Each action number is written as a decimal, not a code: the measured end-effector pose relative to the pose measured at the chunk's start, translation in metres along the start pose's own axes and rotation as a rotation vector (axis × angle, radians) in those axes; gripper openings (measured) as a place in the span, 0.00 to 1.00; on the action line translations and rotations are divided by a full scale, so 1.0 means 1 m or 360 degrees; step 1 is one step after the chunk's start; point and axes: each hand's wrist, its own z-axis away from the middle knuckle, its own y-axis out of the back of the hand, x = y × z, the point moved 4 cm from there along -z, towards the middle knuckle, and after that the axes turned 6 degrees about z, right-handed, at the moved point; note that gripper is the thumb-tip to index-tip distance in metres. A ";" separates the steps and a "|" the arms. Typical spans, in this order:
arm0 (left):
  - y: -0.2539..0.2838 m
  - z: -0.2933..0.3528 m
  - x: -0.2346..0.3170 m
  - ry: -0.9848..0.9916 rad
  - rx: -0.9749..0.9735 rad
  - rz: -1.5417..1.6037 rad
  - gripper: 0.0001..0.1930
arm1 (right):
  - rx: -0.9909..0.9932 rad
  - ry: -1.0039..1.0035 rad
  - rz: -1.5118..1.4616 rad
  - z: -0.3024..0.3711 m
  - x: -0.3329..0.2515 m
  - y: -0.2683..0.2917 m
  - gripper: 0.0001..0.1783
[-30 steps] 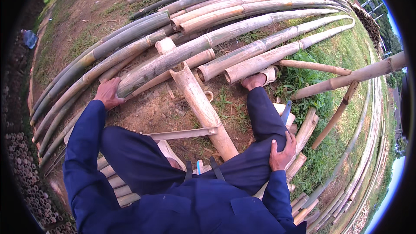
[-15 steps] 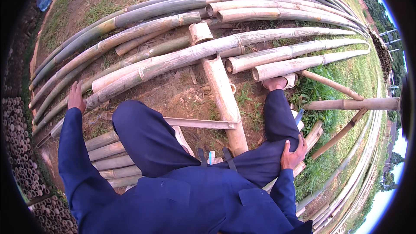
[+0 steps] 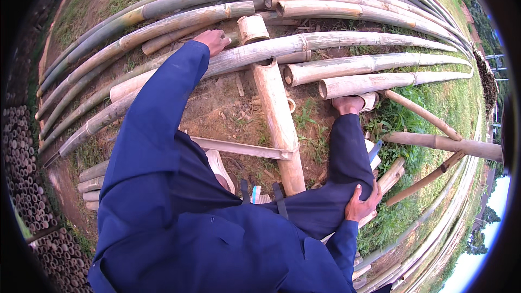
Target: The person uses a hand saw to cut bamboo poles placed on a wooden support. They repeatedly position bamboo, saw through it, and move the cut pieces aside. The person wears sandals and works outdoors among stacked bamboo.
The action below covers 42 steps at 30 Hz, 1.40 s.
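Observation:
My left arm reaches forward across the body, and my left hand point(image 3: 213, 42) is over the far side of a long pale bamboo pole point(image 3: 260, 53). Its fingers are loosely bent and apart, with nothing visible in them; whether they touch the bamboo I cannot tell. That pole crosses the far end of a thick bamboo post point(image 3: 277, 111), which slants away from between my legs. Just beyond the pole, a short cut bamboo piece point(image 3: 253, 28) is right of my left hand. On my right thigh lies my right hand point(image 3: 362, 204), fingers spread and holding nothing.
More bamboo poles point(image 3: 201, 2) lie along the ground ahead. A thin bamboo strip point(image 3: 239, 147) runs from the post toward my left leg. To the right stands a bamboo frame point(image 3: 434, 140) on grass. Stacked bamboo tubes point(image 3: 27, 168) fill the far left.
My left hand has left the left part of the poles and swung forward and right, near the short bamboo piece. My right hand stays on my thigh.

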 end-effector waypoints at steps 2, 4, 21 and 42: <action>-0.017 -0.023 -0.005 0.0100 -0.0041 0.0053 0.31 | -0.0029 -0.0060 0.0027 0.001 0.003 0.002 0.31; -0.033 -0.030 -0.021 0.0190 -0.0147 -0.0009 0.32 | -0.0040 -0.0098 0.0073 0.003 0.006 0.005 0.31; -0.042 -0.002 -0.067 0.0097 -0.0358 0.0191 0.25 | -0.0029 0.0167 0.0282 -0.007 -0.008 0.001 0.30; 0.080 0.112 -0.002 -0.0139 0.0304 -0.0141 0.39 | -0.0103 0.0248 0.0127 -0.025 -0.054 0.001 0.33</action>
